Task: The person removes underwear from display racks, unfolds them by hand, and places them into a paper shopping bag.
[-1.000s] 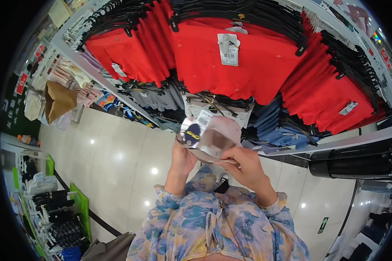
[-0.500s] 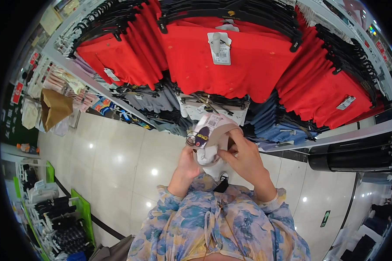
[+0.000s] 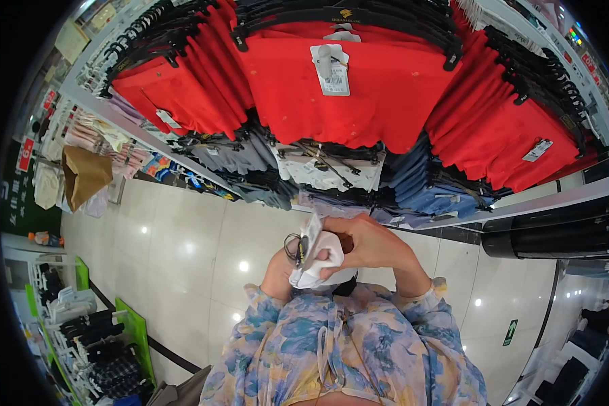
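Note:
A small folded white garment (image 3: 328, 252) is held in front of my waist; its exact kind is hidden by the folding. My right hand (image 3: 372, 243) curls over it from the right, thumb and fingers pinching the cloth. On the other side, my left hand (image 3: 279, 272) grips it from below, with its fingers mostly behind the cloth. A card tag (image 3: 312, 237) stands edge-on at the garment's left side, next to a dark ring-like loop (image 3: 294, 249).
Ahead, a rack carries several red garments (image 3: 338, 101) on black hangers, with grey, white and blue clothes (image 3: 419, 179) below. A brown bag (image 3: 86, 177) hangs at left. Lower left stands a green-edged display (image 3: 134, 331). Black rolls (image 3: 548, 235) lie right, above tiled floor (image 3: 183, 271).
The garment has come down and closer to my body. It is folded smaller, and its tag has turned edge-on. My right hand has closed over the cloth.

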The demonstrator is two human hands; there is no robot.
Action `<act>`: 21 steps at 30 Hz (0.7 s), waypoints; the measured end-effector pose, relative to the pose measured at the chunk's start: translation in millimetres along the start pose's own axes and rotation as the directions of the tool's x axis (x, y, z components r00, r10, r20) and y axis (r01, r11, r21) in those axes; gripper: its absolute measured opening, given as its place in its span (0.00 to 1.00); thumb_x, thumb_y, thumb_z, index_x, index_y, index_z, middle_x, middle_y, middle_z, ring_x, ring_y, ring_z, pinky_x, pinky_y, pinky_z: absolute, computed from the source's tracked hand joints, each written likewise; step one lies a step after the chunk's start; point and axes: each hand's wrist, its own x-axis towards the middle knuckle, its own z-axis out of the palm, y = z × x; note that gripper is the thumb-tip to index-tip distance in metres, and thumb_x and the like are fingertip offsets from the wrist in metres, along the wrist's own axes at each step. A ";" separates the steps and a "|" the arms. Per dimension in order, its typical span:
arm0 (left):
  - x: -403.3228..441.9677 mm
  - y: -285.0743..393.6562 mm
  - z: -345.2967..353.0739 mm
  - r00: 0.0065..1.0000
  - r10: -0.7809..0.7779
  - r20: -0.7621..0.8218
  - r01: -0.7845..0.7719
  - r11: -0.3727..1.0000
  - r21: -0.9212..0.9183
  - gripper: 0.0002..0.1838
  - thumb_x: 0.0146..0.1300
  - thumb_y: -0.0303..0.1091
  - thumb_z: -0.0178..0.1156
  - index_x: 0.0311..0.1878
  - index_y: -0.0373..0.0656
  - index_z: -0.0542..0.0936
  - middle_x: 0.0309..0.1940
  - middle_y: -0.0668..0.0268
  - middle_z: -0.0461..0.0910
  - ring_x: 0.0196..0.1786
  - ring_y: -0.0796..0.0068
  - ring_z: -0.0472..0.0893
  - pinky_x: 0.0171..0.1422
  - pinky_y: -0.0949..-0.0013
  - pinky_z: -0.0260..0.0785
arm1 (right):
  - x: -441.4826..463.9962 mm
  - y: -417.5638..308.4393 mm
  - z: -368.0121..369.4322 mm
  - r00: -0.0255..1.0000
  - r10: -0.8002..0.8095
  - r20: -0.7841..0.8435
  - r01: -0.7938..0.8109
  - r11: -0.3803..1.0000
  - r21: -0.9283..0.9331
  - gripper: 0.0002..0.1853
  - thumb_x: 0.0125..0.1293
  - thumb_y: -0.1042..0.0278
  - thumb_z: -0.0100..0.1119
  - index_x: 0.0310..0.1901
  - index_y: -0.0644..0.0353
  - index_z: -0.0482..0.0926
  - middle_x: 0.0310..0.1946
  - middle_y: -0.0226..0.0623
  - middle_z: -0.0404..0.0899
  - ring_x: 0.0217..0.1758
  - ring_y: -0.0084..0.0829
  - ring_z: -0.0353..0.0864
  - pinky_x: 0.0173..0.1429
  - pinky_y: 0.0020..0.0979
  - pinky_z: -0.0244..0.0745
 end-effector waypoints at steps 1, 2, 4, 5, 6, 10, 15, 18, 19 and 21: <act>0.9 7.4 7.4 1.000 -0.001 -0.003 0.001 1.000 -0.001 0.26 0.60 0.48 0.57 0.52 0.35 0.72 0.43 0.59 0.76 0.44 0.69 0.78 0.51 0.67 0.73 | 1.1 4.4 3.3 1.000 -0.025 0.015 0.024 0.998 0.058 0.28 0.44 0.61 0.75 0.46 0.64 0.75 0.28 0.33 0.80 0.30 0.16 0.76 0.34 0.22 0.72; 7.3 16.0 17.5 0.991 0.134 -0.025 -0.136 0.986 -0.094 0.26 0.60 0.49 0.58 0.51 0.34 0.72 0.42 0.59 0.76 0.43 0.69 0.78 0.49 0.67 0.74 | 1.2 5.6 3.5 0.999 -0.026 0.018 0.025 0.998 0.059 0.28 0.44 0.61 0.75 0.46 0.64 0.75 0.28 0.33 0.80 0.30 0.16 0.76 0.34 0.22 0.72; 24.6 19.9 16.7 0.973 0.228 -0.023 -0.228 0.959 -0.171 0.28 0.61 0.53 0.57 0.48 0.34 0.73 0.42 0.58 0.76 0.41 0.69 0.78 0.45 0.66 0.74 | 0.5 7.5 3.3 0.999 0.041 -0.021 -0.036 0.979 0.202 0.29 0.46 0.64 0.74 0.50 0.63 0.74 0.31 0.36 0.81 0.34 0.16 0.77 0.38 0.23 0.73; 22.8 30.0 21.9 0.967 0.227 -0.118 -0.250 0.937 -0.246 0.30 0.60 0.58 0.55 0.48 0.37 0.72 0.41 0.62 0.76 0.41 0.73 0.77 0.44 0.68 0.74 | -1.0 9.4 2.6 0.999 0.040 -0.019 -0.036 0.979 0.203 0.29 0.46 0.64 0.74 0.50 0.63 0.74 0.31 0.36 0.81 0.34 0.16 0.77 0.38 0.23 0.73; 21.3 40.6 28.7 0.953 0.218 -0.211 -0.278 0.907 -0.317 0.32 0.59 0.63 0.54 0.48 0.40 0.71 0.40 0.67 0.76 0.42 0.78 0.77 0.44 0.71 0.73 | -3.0 12.0 1.1 0.997 0.063 -0.054 -0.050 0.976 0.212 0.29 0.47 0.65 0.73 0.51 0.64 0.73 0.32 0.37 0.81 0.35 0.18 0.77 0.40 0.24 0.73; 35.2 48.6 40.3 0.915 0.051 -0.399 -0.315 0.709 -0.631 0.23 0.64 0.57 0.51 0.49 0.47 0.67 0.42 0.68 0.74 0.43 0.77 0.77 0.44 0.68 0.74 | -8.7 10.7 1.5 0.979 0.103 -0.176 -0.078 0.986 0.145 0.31 0.46 0.59 0.72 0.52 0.62 0.73 0.34 0.41 0.82 0.38 0.35 0.83 0.43 0.30 0.74; 39.8 52.2 39.3 0.905 0.088 -0.417 -0.380 0.611 -0.695 0.16 0.67 0.50 0.50 0.49 0.52 0.64 0.40 0.68 0.73 0.41 0.74 0.78 0.43 0.64 0.76 | -13.8 14.5 17.1 0.926 0.035 -0.375 -0.034 0.999 0.010 0.26 0.46 0.67 0.72 0.47 0.64 0.74 0.31 0.38 0.80 0.34 0.29 0.80 0.40 0.28 0.72; 44.5 47.6 38.4 0.905 0.104 -0.413 -0.396 0.563 -0.726 0.15 0.67 0.49 0.50 0.49 0.52 0.65 0.39 0.69 0.73 0.40 0.74 0.78 0.42 0.64 0.76 | -17.3 15.5 23.1 0.879 -0.087 -0.468 0.014 0.987 -0.159 0.21 0.46 0.69 0.70 0.44 0.63 0.76 0.30 0.38 0.79 0.32 0.32 0.79 0.38 0.30 0.72; 46.5 46.1 38.0 0.902 0.133 -0.412 -0.415 0.534 -0.737 0.14 0.68 0.48 0.49 0.49 0.52 0.65 0.39 0.69 0.74 0.40 0.74 0.78 0.42 0.65 0.76 | -17.9 15.5 24.1 0.860 -0.161 -0.485 0.029 0.963 -0.268 0.19 0.46 0.71 0.69 0.42 0.63 0.76 0.29 0.38 0.79 0.30 0.34 0.78 0.37 0.31 0.72; 50.6 41.9 36.3 0.902 0.106 -0.419 -0.409 0.522 -0.748 0.13 0.68 0.48 0.49 0.49 0.52 0.65 0.39 0.68 0.74 0.40 0.74 0.78 0.42 0.65 0.76 | -20.0 12.9 24.9 0.841 -0.229 -0.490 0.073 0.946 -0.316 0.19 0.46 0.72 0.68 0.42 0.62 0.77 0.29 0.38 0.78 0.30 0.34 0.77 0.37 0.32 0.71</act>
